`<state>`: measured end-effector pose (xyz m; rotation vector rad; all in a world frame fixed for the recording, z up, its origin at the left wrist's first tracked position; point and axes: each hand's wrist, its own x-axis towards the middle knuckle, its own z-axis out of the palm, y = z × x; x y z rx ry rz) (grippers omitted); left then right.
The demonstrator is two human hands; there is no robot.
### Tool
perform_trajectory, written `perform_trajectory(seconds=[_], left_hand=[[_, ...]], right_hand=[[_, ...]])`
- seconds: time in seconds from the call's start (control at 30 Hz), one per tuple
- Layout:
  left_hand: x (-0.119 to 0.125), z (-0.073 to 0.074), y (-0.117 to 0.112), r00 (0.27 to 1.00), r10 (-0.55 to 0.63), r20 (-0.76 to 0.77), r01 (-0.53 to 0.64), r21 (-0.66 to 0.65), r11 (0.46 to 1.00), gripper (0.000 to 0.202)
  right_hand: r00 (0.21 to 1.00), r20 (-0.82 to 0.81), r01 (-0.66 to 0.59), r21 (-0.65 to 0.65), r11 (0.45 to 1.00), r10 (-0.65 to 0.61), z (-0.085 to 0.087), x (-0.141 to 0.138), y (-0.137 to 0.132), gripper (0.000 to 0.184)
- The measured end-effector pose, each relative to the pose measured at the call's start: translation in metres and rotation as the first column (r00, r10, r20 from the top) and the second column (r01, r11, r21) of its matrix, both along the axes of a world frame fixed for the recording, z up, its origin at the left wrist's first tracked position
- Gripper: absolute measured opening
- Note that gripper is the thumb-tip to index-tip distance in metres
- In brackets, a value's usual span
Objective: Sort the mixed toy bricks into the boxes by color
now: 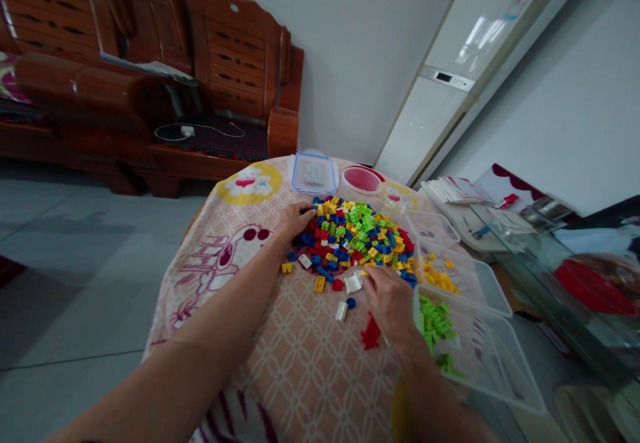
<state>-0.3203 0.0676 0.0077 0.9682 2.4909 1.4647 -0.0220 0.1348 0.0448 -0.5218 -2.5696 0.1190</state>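
- Plastic toy bricks in red, yellow, blue, green and white: loose heap (pixel 353 233) at the far middle of the round table, between the two hands.
- Left hand (pixel 296 218): set at the heap's left edge, fingers loosely bent over the bricks. Whether it grips one cannot be told.
- Right hand (pixel 390 296): at the heap's near right edge, fingers drawn in beside white bricks (pixel 353 282). A speck of yellow shows at the fingertips; a firm hold cannot be confirmed.
- Handling, as a judgement: take pieces from the heap's edge, thumb against forefinger, one at a time. Use the left hand as a stop so that the heap does not spread.
- Stray pieces in front of the heap: blue round piece (pixel 351 303) and red piece (pixel 371 333). Caution: the right forearm could sweep the red one aside.
- Right of the heap: clear front tub (pixel 500 343) with green bricks (pixel 436 320); behind it, clear middle tub (pixel 487 283) with yellow bricks (pixel 440 276). Lift the wrist well over the rims.
- Beyond the heap: blue-rimmed box (pixel 313 173) and round pink tub (pixel 363 180), on the patterned tablecloth (pixel 310 370).
- Background: wooden chair (pixel 235 50).
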Motion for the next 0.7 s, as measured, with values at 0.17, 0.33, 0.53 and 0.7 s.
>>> perform_trajectory(seconds=[0.17,0.33,0.53,0.7], left_hand=[[0.001,0.001,-0.001,1.0,-0.001,0.007,0.001,0.0,1.0,0.037],[0.002,0.002,0.0,1.0,0.012,0.002,-0.012,-0.018,1.0,0.037],[0.001,0.0,0.001,1.0,0.018,-0.018,-0.019,-0.031,0.999,0.036],[0.001,0.0,0.0,1.0,0.02,-0.012,-0.02,-0.048,0.999,0.037]], right_hand=[[0.96,-0.045,0.279,0.057,0.959,-0.276,0.015,0.032,0.054,0.023],[0.827,-0.024,0.559,0.136,0.818,-0.562,0.028,0.07,0.098,0.03],[0.932,-0.164,0.347,0.156,0.925,-0.322,0.017,0.054,0.074,0.028],[0.99,-0.09,-0.086,0.192,0.978,0.105,0.002,0.008,0.0,0.023]])
